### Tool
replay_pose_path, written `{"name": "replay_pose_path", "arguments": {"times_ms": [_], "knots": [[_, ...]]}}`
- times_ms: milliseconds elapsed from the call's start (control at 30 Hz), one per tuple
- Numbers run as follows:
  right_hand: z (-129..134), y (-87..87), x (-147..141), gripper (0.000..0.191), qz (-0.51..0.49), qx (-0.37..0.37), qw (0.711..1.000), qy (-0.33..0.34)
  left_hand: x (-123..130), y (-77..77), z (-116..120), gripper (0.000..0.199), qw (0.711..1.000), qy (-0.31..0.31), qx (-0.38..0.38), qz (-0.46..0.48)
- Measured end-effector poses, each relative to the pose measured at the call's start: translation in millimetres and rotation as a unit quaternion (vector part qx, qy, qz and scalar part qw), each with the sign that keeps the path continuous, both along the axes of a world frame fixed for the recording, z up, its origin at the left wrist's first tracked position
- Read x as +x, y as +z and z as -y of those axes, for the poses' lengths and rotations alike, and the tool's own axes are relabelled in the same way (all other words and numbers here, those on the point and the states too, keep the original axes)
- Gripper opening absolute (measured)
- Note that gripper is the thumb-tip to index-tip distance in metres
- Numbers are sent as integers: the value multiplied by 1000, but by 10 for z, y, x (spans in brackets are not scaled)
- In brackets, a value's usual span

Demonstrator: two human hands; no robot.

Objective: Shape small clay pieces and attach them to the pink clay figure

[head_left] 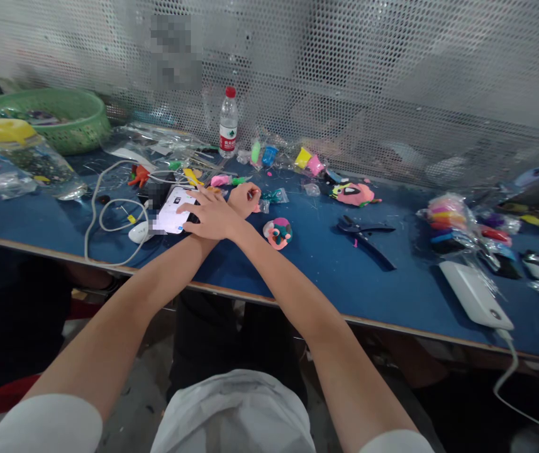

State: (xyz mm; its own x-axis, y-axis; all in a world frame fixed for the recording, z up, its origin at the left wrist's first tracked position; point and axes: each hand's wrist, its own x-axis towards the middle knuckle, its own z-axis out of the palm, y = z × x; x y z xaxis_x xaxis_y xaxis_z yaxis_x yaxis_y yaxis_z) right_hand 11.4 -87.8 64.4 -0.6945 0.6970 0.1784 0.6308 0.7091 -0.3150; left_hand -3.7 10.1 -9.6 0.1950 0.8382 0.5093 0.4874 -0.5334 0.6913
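My forearms cross over the blue table. My right hand (210, 214) lies over my left wrist, its fingers spread and reaching onto the lit screen of a phone (172, 214). Just beyond, to the right, my left hand (244, 199) is curled closed near small plastic wrappers (276, 196); what it holds, if anything, is too small to name. A round clay piece in pink, white and teal (277, 233) rests on the table to the right of both hands.
Around the phone loops a white cable (94, 214). Behind stand a bottle (228, 126) and a green basket (78, 133). Rightward lie a pink clay figure (354, 194), blue-handled pliers (366, 239), bagged colored clay (447, 220) and a white power bank (474, 294).
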Motion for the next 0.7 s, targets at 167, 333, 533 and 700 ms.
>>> {"name": "replay_pose_path", "arguments": {"times_ms": [167,333,533,700], "knots": [[-69,7,-71,48,1,-19,1000,-1,-5,-19,-42,10,999,-10,-10,31],[-195,56,-166,48,12,-45,999,15,-17,-25,-74,10,997,-3,-39,69],[-321,46,-351,51,5,-31,999,36,-5,20,-28,10,996,-7,-51,67],[-381,154,-256,45,-25,-26,999,35,-19,23,-3,8,996,7,-55,68]]}}
